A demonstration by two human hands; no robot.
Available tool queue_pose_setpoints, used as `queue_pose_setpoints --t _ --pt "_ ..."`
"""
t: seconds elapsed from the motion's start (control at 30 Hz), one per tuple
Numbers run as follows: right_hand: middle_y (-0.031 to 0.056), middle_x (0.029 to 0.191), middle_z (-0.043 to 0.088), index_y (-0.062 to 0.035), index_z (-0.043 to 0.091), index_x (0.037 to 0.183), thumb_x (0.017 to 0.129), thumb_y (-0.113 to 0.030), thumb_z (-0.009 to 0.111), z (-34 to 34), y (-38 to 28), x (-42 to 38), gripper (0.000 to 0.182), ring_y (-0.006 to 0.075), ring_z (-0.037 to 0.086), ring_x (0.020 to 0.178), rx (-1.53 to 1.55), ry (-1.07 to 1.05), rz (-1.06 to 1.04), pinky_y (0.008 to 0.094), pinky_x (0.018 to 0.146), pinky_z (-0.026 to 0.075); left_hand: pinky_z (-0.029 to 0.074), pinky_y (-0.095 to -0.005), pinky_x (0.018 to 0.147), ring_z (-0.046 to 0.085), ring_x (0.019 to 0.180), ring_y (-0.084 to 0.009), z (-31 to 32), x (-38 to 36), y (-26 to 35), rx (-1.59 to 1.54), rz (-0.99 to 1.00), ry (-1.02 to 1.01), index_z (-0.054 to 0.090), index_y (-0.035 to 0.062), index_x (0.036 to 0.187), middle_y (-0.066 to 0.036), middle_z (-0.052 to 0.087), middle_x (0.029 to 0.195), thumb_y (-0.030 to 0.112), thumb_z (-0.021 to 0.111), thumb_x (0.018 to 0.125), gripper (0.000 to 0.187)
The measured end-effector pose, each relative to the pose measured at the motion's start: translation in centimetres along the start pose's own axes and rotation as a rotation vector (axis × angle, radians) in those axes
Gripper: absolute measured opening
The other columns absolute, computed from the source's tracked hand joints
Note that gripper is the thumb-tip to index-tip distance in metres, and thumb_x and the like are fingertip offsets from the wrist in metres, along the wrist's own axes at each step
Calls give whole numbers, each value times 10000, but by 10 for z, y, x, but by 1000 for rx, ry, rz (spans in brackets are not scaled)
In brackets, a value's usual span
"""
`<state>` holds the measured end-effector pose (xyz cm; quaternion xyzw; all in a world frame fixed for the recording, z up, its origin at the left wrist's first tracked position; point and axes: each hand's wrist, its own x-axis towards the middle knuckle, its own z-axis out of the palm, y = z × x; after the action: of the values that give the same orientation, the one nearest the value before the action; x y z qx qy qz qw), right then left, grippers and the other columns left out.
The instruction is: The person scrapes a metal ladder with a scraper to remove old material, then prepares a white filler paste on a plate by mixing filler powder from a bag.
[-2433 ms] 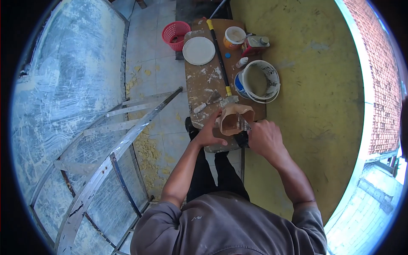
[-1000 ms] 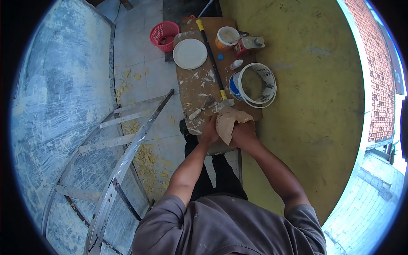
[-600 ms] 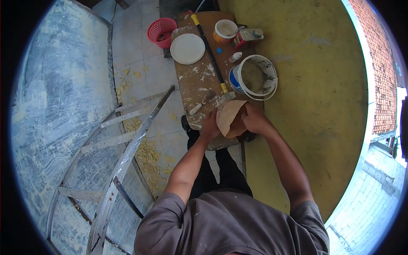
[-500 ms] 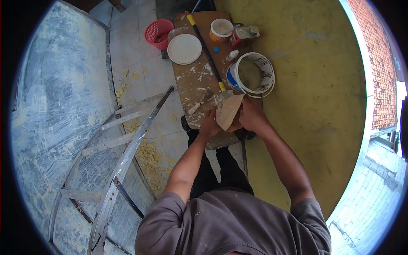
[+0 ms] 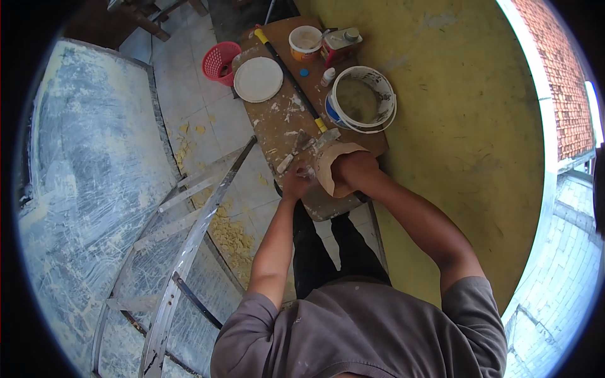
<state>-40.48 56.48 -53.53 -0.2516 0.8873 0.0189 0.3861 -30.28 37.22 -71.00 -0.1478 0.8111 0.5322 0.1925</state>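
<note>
A tan sheet of sandpaper (image 5: 326, 167) curves around the fingers of my right hand (image 5: 355, 170), which grips it above the near end of a paint-spattered brown table (image 5: 268, 123). The sheet hides part of those fingers. My left hand (image 5: 297, 181) is just left of the sheet and apart from it, fingers loosely bent and spread, with nothing visible in them. Just beyond my left hand lies a putty knife (image 5: 287, 162). A long-handled scraper (image 5: 291, 79) with yellow and black grips stretches up the table, its blade end close to the sandpaper.
On the table stand a large white bucket (image 5: 392, 104), a small tub (image 5: 305, 39), a red tin (image 5: 343, 43), a small bottle (image 5: 328, 76) and a round white lid (image 5: 258, 80). A red basket (image 5: 217, 62) sits left. A metal ladder (image 5: 183, 252) leans nearby; yellow flakes (image 5: 228, 242) litter the floor.
My left hand has let go of the sandpaper and drawn left. The sheet, pointed and flatter before, now bends round my right hand. The head view has shifted slightly.
</note>
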Motion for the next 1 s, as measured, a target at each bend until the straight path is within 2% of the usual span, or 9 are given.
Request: queue_pose_setpoints --t 0.07,0.23,0.33,0.4,0.5,0.57,0.67,0.73,1.0 --pt "128 761 690 -50 693 848 657 -194 676 19 -1 -7 239 278 685 701 -53 380 -221 400 628 539 513 -360 804 652 970 -259 -23 23 -9 -163 -84 82 455 113 1337 -149 657 1070 130 683 750 629" --pt "122 733 672 -73 656 822 614 -184 693 -16 -41 -19 238 290 675 685 47 513 -207 421 605 518 523 -373 647 647 897 -206 -94 85 29 -848 -428 348 467 78 1314 -106 639 1059 167 679 803 560" --pt "120 739 665 -75 653 803 600 -165 696 -24 -45 -20 227 298 670 700 75 483 -187 423 622 510 521 -394 730 636 954 -254 -128 146 24 -697 -502 522 458 78 1320 -151 629 1097 282 712 793 619" --pt "121 746 659 -62 661 785 594 -150 693 -32 -45 -20 212 305 661 724 55 460 -189 420 653 509 488 -406 888 597 1070 -313 -149 189 2 -84 -490 712 443 55 1327 -217 584 1186 457 758 708 803" --pt "117 751 655 -58 668 748 582 -147 691 -37 -46 -17 189 315 648 742 44 553 -217 419 684 504 447 -431 960 549 1153 -350 -170 224 5 -90 -517 733 429 50 1349 -235 551 1256 526 779 643 920" --pt "113 757 653 -64 671 726 575 -147 688 -31 -46 -14 172 321 641 746 94 627 -228 421 698 501 463 -414 943 569 1136 -347 -173 236 -1 -89 -490 723 477 46 1321 -241 568 1240 505 785 643 876" --pt "110 777 652 -83 674 724 558 -143 683 -30 -47 -19 177 326 633 781 157 387 -93 416 724 492 483 -401 907 610 1062 -356 -171 234 -16 -129 -311 574 529 32 1277 -244 606 1178 422 771 680 753" --pt "125 820 664 -74 689 793 597 -167 690 -43 -50 -20 216 322 641 840 205 124 -5 462 737 484 510 -386 829 650 935 -323 -173 231 -21 -182 -191 741 595 12 1136 -207 655 1042 241 733 735 482" --pt "165 882 673 -44 677 866 682 -141 638 -50 -56 -28 212 348 635 870 235 325 -46 439 788 477 531 -326 606 622 844 -200 -163 120 11 -1028 -179 898 483 43 1140 -124 603 1025 -17 608 704 458"
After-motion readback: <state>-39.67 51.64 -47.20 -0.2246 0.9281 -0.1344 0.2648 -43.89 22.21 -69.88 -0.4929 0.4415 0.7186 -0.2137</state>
